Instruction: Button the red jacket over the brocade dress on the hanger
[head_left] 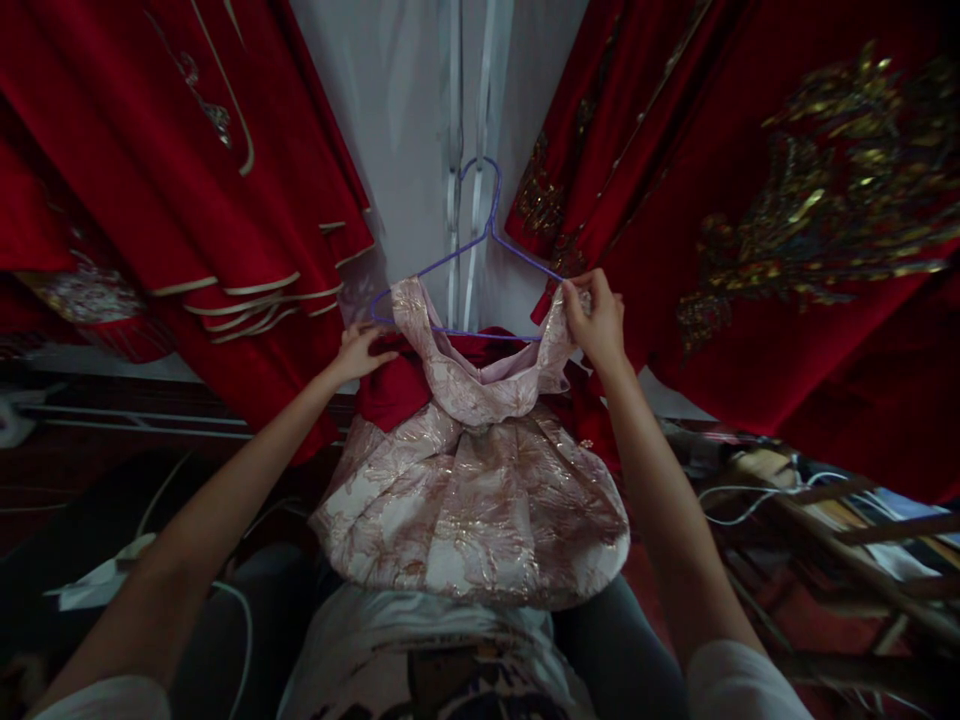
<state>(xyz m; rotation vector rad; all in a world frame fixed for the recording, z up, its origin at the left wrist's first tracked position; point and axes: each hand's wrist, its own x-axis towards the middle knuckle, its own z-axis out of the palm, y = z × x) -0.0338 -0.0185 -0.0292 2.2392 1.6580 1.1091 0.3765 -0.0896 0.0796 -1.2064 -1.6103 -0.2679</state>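
Observation:
A small pale pink brocade dress (480,500) with gold-toned threads and a full skirt lies across my lap. A purple hanger (457,252) passes under its two shoulder straps, hook pointing away from me. My right hand (598,322) pinches the right strap by the hanger's end, thumb on top. Beside the left strap, my left hand (360,352) rests against red cloth (394,388), its thumb stretched out and apart from the fingers. The hanger's left end sticks out past the strap, just above that hand. Some left fingertips are hard to see.
Red garments with pale trim (247,230) hang on the left. More red garments with gold embroidery (825,200) hang on the right. Between them stands a pale wall with metal poles (454,90). A wooden rack (862,560) and white cables lie low at right.

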